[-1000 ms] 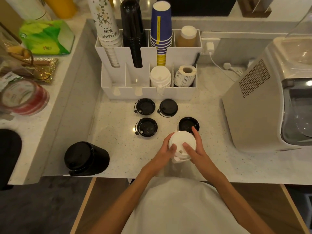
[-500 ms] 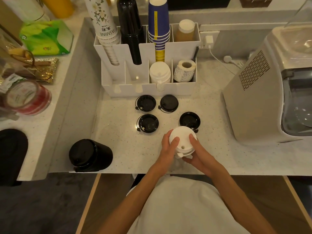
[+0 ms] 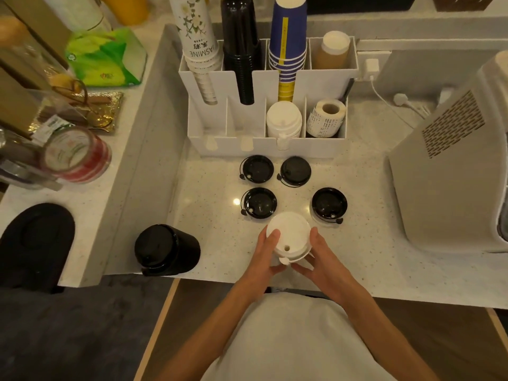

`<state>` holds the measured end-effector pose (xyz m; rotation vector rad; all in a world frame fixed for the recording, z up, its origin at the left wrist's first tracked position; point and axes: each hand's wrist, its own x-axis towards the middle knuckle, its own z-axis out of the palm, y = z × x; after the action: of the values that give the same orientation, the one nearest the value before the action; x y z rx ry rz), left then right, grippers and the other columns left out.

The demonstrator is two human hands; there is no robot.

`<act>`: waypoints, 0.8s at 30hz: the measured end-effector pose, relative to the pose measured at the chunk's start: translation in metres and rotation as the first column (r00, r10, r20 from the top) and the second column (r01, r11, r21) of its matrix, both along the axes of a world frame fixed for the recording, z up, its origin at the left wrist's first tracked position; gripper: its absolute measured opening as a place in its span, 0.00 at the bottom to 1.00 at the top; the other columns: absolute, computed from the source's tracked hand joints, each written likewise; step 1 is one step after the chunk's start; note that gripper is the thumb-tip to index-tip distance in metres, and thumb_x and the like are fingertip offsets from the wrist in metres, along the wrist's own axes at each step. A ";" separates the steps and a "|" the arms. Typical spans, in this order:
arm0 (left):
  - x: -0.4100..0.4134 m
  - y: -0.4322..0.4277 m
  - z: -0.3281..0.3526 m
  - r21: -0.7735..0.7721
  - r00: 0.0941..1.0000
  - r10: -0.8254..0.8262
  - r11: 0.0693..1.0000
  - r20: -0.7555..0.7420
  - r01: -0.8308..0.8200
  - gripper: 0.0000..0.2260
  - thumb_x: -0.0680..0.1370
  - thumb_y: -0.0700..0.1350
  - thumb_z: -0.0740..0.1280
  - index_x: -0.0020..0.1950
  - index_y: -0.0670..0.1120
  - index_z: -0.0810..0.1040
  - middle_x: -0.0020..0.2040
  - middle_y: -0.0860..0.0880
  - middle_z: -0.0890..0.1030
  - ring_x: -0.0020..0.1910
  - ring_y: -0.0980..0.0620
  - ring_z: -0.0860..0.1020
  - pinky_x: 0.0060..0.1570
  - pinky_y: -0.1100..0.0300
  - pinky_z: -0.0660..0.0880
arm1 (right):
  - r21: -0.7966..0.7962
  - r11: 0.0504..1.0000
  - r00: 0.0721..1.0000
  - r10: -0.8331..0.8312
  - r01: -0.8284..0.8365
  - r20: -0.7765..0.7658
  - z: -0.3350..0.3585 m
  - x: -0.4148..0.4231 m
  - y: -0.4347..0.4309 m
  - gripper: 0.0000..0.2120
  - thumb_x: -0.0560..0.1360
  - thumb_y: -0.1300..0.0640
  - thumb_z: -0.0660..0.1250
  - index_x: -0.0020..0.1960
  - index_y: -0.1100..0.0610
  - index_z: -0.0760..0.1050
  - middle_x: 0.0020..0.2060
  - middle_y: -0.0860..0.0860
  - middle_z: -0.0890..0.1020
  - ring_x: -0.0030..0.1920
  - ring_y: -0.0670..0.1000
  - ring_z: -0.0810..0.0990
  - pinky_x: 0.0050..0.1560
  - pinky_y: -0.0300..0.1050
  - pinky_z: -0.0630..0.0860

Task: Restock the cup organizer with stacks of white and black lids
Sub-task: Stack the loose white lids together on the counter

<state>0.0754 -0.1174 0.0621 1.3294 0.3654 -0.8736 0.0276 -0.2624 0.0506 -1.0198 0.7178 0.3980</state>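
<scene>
Scanning from the left, we find a black lid stack (image 3: 166, 248) lying on its side near the front edge of the worktop (image 3: 209, 224), well apart from both grips. Behind it and to the right, the cup organizer (image 3: 264, 149) stands at the back of the worktop. Its first front compartment (image 3: 206, 122) and second front compartment (image 3: 244, 122) hold no lids; the third holds stored white lids (image 3: 283, 119), and the fourth a label roll (image 3: 325, 118). We note that the jasmine cups (image 3: 198, 45) and black cups (image 3: 239, 50) in the rear row slope down over the two free compartments. Four loose black lids (image 3: 259, 202) lie flat between the organizer and the grips. Nearer us, the left grip (image 3: 268, 254) curls round the left side of the white lid stack (image 3: 288, 235), and the right grip (image 3: 323, 259) curls round its right side and lower edge; both grips hold this one stack. The stack's long axis stands roughly upright; we cannot tell whether its base rests on the worktop. The governing relation is this: the free compartments lie ahead of the stack and to its left, so the left grip is the nearer one. We judge that the stack must travel over the loose black lids, then be laid over to enter beneath the overhanging cups. At far right a machine (image 3: 450, 171) stands well apart from that path.
</scene>
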 end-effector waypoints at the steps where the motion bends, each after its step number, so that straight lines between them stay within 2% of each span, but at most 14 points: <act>1: 0.001 0.002 0.003 0.000 1.000 0.015 1.000 -0.002 -0.015 0.25 0.76 0.65 0.63 0.72 0.60 0.65 0.67 0.55 0.73 0.66 0.53 0.73 0.59 0.51 0.78 | -0.021 1.000 1.000 0.007 -0.007 0.006 0.003 0.005 0.002 0.49 0.59 0.23 0.70 0.74 0.43 0.63 0.71 0.50 0.71 0.69 0.54 0.73 0.63 0.56 0.78; 3: 0.005 0.004 0.008 0.000 1.000 0.031 1.000 -0.003 -0.031 0.29 0.74 0.67 0.63 0.73 0.60 0.65 0.68 0.54 0.73 0.66 0.53 0.73 0.59 0.50 0.79 | -0.046 0.999 1.000 0.010 -0.009 0.014 0.009 0.014 0.006 0.46 0.60 0.24 0.69 0.73 0.42 0.65 0.70 0.50 0.72 0.68 0.54 0.74 0.63 0.56 0.78; 8: 0.030 0.012 0.032 -0.007 0.999 -0.039 0.999 0.014 0.039 0.28 0.73 0.69 0.60 0.71 0.63 0.63 0.67 0.55 0.72 0.65 0.53 0.73 0.64 0.45 0.76 | -0.042 0.999 0.999 0.009 -0.008 0.039 0.030 0.034 0.009 0.43 0.63 0.25 0.69 0.72 0.43 0.67 0.67 0.49 0.77 0.65 0.53 0.78 0.59 0.54 0.80; 14: 0.064 0.018 0.060 0.006 0.992 -0.083 0.997 0.092 0.083 0.27 0.74 0.71 0.60 0.71 0.66 0.63 0.66 0.60 0.72 0.65 0.56 0.73 0.66 0.47 0.74 | -0.009 1.000 0.997 0.013 -0.013 0.071 0.056 0.060 0.009 0.34 0.67 0.29 0.65 0.70 0.43 0.70 0.65 0.49 0.80 0.63 0.50 0.81 0.61 0.53 0.78; 17: 0.082 0.027 0.072 0.046 0.986 -0.064 0.997 0.154 0.058 0.29 0.73 0.71 0.59 0.71 0.64 0.64 0.65 0.59 0.73 0.63 0.58 0.73 0.65 0.50 0.74 | 0.011 1.000 0.996 0.013 -0.014 0.094 0.066 0.080 0.019 0.38 0.66 0.29 0.64 0.72 0.45 0.68 0.66 0.49 0.78 0.64 0.51 0.79 0.65 0.54 0.76; 20: 0.105 0.042 0.087 0.061 0.974 -0.029 0.998 0.224 0.016 0.34 0.69 0.71 0.56 0.72 0.60 0.65 0.64 0.60 0.74 0.62 0.62 0.73 0.57 0.59 0.73 | 0.059 0.997 0.993 0.041 -0.048 0.108 0.072 0.110 0.035 0.42 0.66 0.27 0.65 0.74 0.44 0.64 0.69 0.48 0.76 0.67 0.52 0.77 0.68 0.56 0.73; 21: 0.114 0.048 0.090 0.066 0.972 -0.011 0.998 0.234 -0.005 0.35 0.68 0.73 0.56 0.73 0.60 0.66 0.65 0.60 0.74 0.63 0.61 0.73 0.57 0.59 0.72 | 0.072 0.995 0.991 0.064 -0.072 0.114 0.072 0.122 0.041 0.43 0.65 0.26 0.66 0.75 0.44 0.63 0.69 0.48 0.76 0.67 0.52 0.77 0.67 0.56 0.73; 24: 0.143 0.071 0.088 0.074 0.969 0.056 0.994 0.240 -0.076 0.38 0.67 0.80 0.56 0.72 0.63 0.66 0.71 0.57 0.72 0.69 0.55 0.70 0.68 0.50 0.66 | 0.088 0.985 0.985 0.140 -0.149 0.100 0.070 0.159 0.061 0.50 0.59 0.23 0.69 0.75 0.45 0.62 0.69 0.50 0.76 0.66 0.53 0.77 0.62 0.54 0.76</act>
<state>0.2186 -0.0464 0.1498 1.4731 0.2586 -0.6398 0.1866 -0.2014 0.1208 -0.9970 0.5369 0.5027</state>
